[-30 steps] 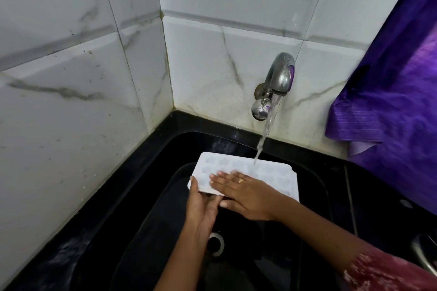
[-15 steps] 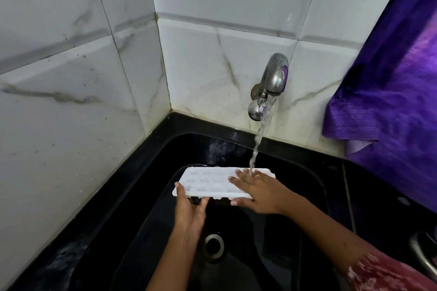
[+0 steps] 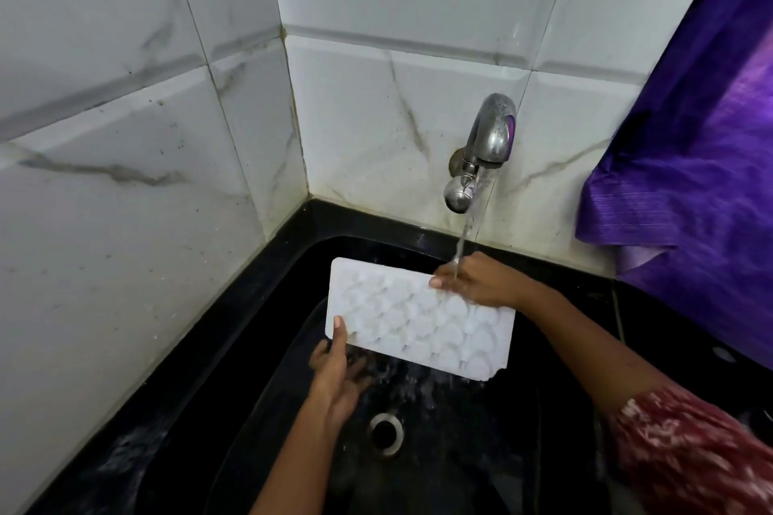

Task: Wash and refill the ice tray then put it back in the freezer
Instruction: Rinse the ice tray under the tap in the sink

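A white ice tray [image 3: 412, 316] with several rounded cells is held tilted over the black sink [image 3: 293, 263], its face turned toward me. My left hand [image 3: 336, 368] holds its near left corner, thumb on top and fingers underneath. My right hand [image 3: 481, 280] grips the far edge, right under the water stream falling from the steel tap [image 3: 487, 142]. Water runs off the tray's lower edge and splashes into the basin.
The sink drain [image 3: 385, 433] lies below the tray. White marble-look tiles [image 3: 125, 180] close the left and back sides. A purple cloth [image 3: 690, 180] hangs at the right over the sink's rim.
The tray has tipped from nearly flat to steeply tilted toward me. My right hand has moved from its top face to the far edge, under the stream.
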`<state>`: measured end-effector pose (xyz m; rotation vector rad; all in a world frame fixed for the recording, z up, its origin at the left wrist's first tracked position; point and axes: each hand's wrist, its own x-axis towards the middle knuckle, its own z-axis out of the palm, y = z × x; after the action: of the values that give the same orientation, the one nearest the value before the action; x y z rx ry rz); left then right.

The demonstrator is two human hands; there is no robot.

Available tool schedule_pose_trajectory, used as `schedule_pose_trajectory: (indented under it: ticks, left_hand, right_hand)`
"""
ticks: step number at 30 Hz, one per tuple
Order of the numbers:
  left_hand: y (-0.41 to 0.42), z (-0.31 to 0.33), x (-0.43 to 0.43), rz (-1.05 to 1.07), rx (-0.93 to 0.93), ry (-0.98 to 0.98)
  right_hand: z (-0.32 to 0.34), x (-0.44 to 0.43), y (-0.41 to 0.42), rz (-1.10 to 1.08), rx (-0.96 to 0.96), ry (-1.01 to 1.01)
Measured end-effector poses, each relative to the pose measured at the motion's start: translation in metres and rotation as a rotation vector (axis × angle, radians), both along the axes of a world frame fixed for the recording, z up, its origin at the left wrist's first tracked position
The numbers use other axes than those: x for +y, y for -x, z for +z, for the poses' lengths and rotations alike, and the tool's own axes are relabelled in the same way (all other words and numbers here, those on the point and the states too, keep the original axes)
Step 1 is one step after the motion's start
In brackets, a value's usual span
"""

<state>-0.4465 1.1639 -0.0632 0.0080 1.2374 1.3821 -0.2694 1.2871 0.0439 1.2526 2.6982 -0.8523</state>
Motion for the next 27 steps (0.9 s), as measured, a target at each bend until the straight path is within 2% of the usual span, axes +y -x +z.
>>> schedule_pose_trajectory:
  ticks: [2,4,6,8,10,12,15,19,23,27]
  left_hand:
    - [0.0,0.002,-0.002,-0.033,-0.124,-0.079]
    - [-0.003,0.007,-0.001,0.005,-0.258,-0.18]
    - [-0.007,0.011,0.002,0.053,-0.287,-0.22]
    - [-0.01,0.014,0.005,0.093,-0.292,-0.21]
    - [-0.012,0.018,0.008,0.128,-0.304,-0.199]
    - [-0.016,0.021,0.009,0.144,-0.307,-0.213]
    - [-0.023,0.019,0.01,0.143,-0.323,-0.239]
    - [-0.03,0.014,0.01,0.123,-0.371,-0.265]
    - [-0.034,0.018,0.013,0.094,-0.492,-0.283]
    - [-0.028,0.01,0.012,0.132,-0.437,-0.247]
  right_hand:
    - [0.0,0.01,0.001,-0.026,-0.022,0.024]
    - [-0.01,0.023,0.002,-0.092,-0.121,-0.022]
    - [-0.022,0.03,0.004,-0.216,-0.203,-0.103]
    - [-0.03,0.026,0.009,-0.368,-0.113,-0.147]
    - [-0.032,0.012,0.016,-0.447,-0.028,-0.338]
    - [-0.034,-0.003,0.029,-0.36,-0.135,-0.568]
    - [-0.045,-0.02,0.05,-0.286,-0.289,-0.533]
    - [-0.064,-0.032,0.071,-0.195,-0.224,-0.567]
    - [-0.079,-0.05,0.083,0.06,-0.151,-0.623]
    - [-0.087,-0.066,0.072,0.327,-0.081,-0.604]
